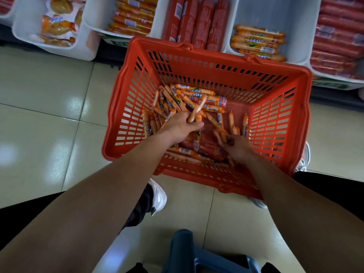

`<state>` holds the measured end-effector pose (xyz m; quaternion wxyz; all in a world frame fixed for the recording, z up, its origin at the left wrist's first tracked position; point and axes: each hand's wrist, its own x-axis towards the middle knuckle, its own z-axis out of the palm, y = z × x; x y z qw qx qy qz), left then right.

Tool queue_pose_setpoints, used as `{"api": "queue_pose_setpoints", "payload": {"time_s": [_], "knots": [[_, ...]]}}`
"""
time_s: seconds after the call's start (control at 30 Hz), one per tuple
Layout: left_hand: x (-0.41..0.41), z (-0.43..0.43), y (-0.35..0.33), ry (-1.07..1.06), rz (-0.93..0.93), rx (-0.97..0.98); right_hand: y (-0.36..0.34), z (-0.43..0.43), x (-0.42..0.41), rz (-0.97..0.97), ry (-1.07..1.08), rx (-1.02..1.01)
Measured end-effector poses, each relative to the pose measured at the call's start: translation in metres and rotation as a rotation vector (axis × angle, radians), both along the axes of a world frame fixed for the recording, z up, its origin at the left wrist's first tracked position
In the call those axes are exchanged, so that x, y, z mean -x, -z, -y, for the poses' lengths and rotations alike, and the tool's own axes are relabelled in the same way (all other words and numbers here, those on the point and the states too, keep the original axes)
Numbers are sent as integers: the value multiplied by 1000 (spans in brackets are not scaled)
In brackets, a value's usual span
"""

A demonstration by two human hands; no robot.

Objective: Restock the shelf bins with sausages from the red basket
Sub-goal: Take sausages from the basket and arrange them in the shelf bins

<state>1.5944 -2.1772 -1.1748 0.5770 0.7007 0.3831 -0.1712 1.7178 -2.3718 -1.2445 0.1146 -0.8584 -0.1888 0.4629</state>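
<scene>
A red basket (279, 123) stands on the tiled floor below the shelf, holding several small orange sausages (189, 93) and a few thicker red ones (208, 148). Inside it, my left hand (181, 125) is closed around a thin pale orange sausage (198, 109) that sticks up from the fingers. To the right, my right hand (239, 145) grips a few small orange sausages (220, 135) low in the basket. White shelf bins run along the top; one bin (291, 26) holds a short stack of orange sausages (256, 43).
Other white bins hold orange sausages (134, 15), big red sausages (199, 22), red packs (338, 36) and snack bags (59, 26). My white shoes (158, 196) stand beside the basket. A blue stool (199, 255) sits under me.
</scene>
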Motion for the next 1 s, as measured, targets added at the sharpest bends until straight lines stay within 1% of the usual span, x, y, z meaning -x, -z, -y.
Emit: {"api": "queue_pose_setpoints", "payload": {"time_s": [0.1, 0.17, 0.23, 0.3, 0.37, 0.47, 0.53, 0.6, 0.67, 0.77, 0.83, 0.9, 1.0], "knots": [[-6, -8, -5, -33, 42, -87, -2, -2, -2, -41, -4, -2], [-8, -13, -6, -6, 47, -177, -5, -6, -1, -97, -35, 13], [-7, -20, -4, 7, 39, -250, -5, -9, 2, -114, -79, 33], [-5, -29, 3, 37, -5, -332, -6, -11, 5, -97, -105, 35], [-2, -36, 10, 113, -89, -418, -5, -11, 5, -80, -118, 32], [10, -42, 23, 227, -193, -537, -3, -10, 2, -150, -96, 18], [16, -43, 31, 248, -236, -604, -3, -12, 1, -166, -117, 25], [16, -42, 31, 230, -288, -608, -2, -15, 2, -136, -137, 29], [15, -39, 28, 208, -344, -564, -2, -16, 2, -138, -120, 5], [22, -38, 35, 216, -369, -534, 0, -21, 12, -246, -170, 23], [22, -36, 37, 211, -364, -507, -4, -22, 15, -251, -175, 5], [19, -35, 35, 180, -375, -443, -5, -21, 13, -160, -138, -55], [18, -35, 34, 123, -338, -379, -8, -25, 2, 40, -17, -88]]}}
